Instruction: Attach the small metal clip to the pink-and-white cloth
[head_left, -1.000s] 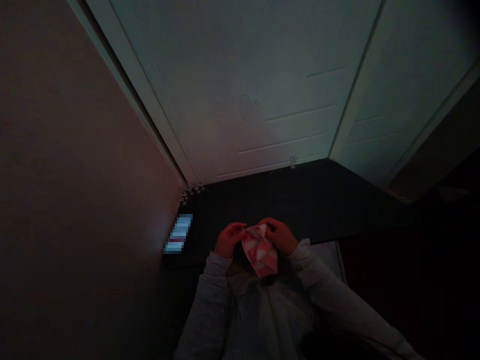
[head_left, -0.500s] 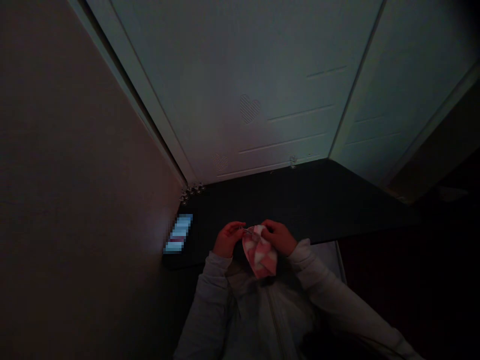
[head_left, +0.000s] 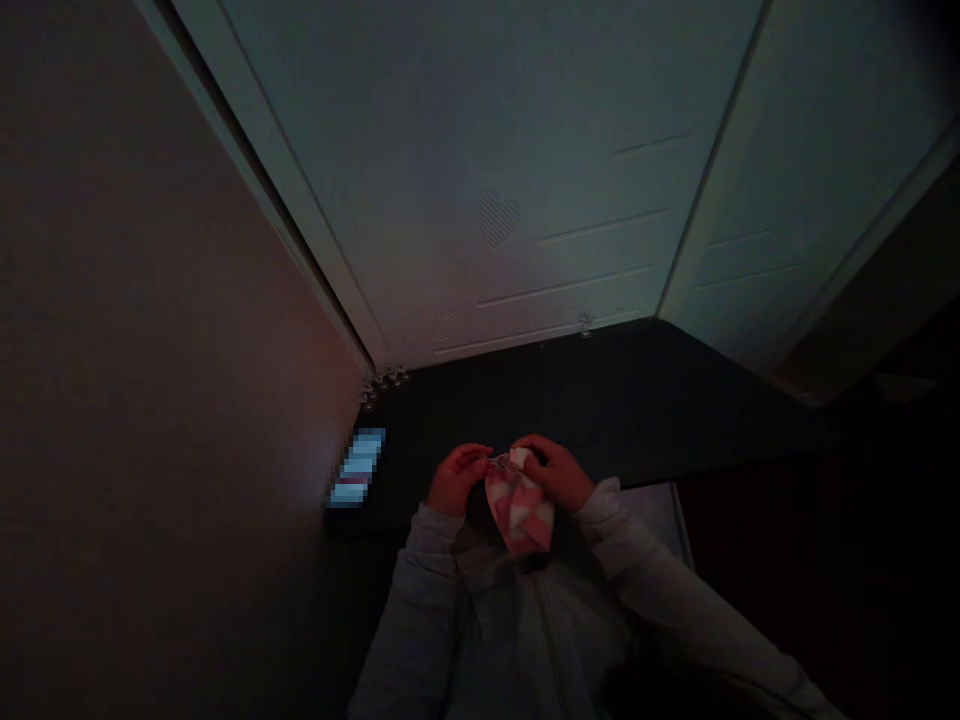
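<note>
Both hands are together over the front edge of the dark table, with a pink-and-white checked cloth [head_left: 521, 515] between them. My right hand [head_left: 556, 472] is closed on the cloth's upper part, and the rest hangs down in front of my jacket. Fingers of my left hand [head_left: 456, 480] pinch a small, shiny, clear piece [head_left: 498, 462] at the cloth's upper left edge. Its exact kind is too dim and small to tell, and part of it is hidden by the cloth.
Several small clear, shiny pieces [head_left: 384, 379] stand at the back left corner of the dark table [head_left: 637, 400]. One similar piece [head_left: 586, 324] is by the white panel [head_left: 450, 150] at the back. A blurred-out lit screen [head_left: 358, 468] lies at left, beside the wall [head_left: 187, 350].
My right fingers have shifted slightly on the cloth, and a little more of the clear piece shows between the hands. The other things have stayed in place.
</note>
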